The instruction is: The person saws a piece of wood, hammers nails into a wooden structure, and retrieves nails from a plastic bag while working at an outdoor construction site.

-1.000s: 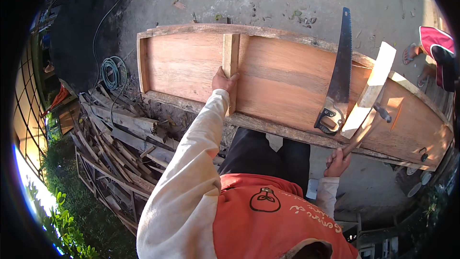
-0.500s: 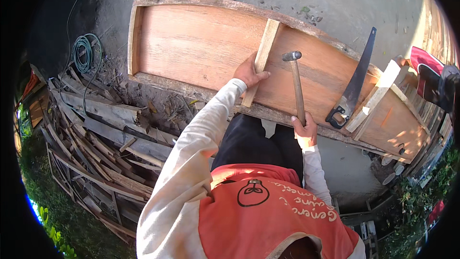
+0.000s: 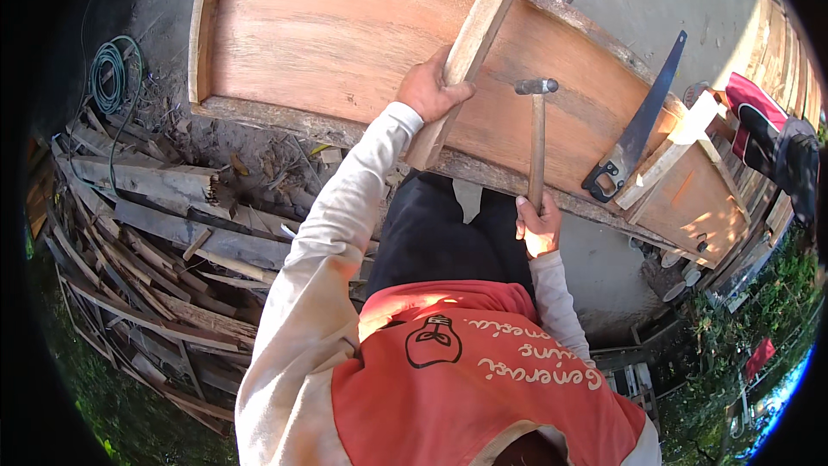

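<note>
A long plywood panel edged with rough wooden rails lies in front of me. My left hand is closed around a short wooden crosspiece that spans the panel slantwise; its near end overlaps the near rail. In my right hand, the fingers wrap the low end of a hammer's wooden handle. The hammer points away from me, its metal head above the plywood, right of the crosspiece. A handsaw with a black handle rests across the panel farther right.
Another wooden crosspiece sits near the panel's right end. A red and black bag lies beyond it on planks. To the left are a pile of scrap boards and a coiled green hose.
The view has shifted, with the panel higher in the picture. The crosspiece in my left hand looks larger and seems lifted a little. The hammer stays in my right hand, nearly the same.
</note>
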A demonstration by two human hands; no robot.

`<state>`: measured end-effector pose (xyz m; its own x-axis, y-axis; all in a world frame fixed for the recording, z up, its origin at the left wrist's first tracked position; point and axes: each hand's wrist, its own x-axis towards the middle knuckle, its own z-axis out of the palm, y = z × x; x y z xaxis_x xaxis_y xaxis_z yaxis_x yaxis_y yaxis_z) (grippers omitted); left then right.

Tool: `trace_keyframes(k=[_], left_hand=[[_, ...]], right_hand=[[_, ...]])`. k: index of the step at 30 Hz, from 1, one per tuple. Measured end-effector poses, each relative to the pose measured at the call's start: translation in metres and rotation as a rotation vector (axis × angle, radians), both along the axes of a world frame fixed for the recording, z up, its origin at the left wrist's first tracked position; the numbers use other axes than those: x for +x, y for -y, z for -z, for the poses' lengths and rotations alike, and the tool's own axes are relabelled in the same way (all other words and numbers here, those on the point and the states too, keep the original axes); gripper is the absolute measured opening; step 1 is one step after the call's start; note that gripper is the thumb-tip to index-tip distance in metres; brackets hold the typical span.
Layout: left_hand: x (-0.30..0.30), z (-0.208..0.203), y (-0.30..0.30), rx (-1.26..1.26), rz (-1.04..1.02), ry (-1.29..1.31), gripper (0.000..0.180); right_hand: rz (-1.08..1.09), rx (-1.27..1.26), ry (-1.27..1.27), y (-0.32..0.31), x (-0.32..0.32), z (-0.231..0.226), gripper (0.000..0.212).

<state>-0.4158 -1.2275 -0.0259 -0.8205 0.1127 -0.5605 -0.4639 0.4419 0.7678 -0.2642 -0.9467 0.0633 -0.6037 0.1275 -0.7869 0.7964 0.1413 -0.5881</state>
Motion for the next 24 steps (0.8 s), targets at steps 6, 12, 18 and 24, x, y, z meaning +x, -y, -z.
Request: trace_keyframes(k=[6, 12, 18, 24], left_hand=[[0.003, 0.018, -0.005, 0.054, -0.301, -0.198, 0.089], [-0.007, 0.029, -0.04, 0.032, -0.291, -0.168, 0.082], [0.002, 0.056, -0.07, -0.027, -0.269, -0.149, 0.084], [0.007, 0.066, -0.081, -0.118, -0.219, -0.158, 0.093]], right_hand=[[0.07, -0.053, 0.077, -0.017, 0.005, 0.013, 0.016], [0.121, -0.049, 0.093, -0.062, 0.008, 0.025, 0.022], [0.194, -0.036, 0.077, -0.091, 0.005, 0.028, 0.022], [0.169, -0.062, 0.021, -0.106, 0.012, 0.033, 0.023]])
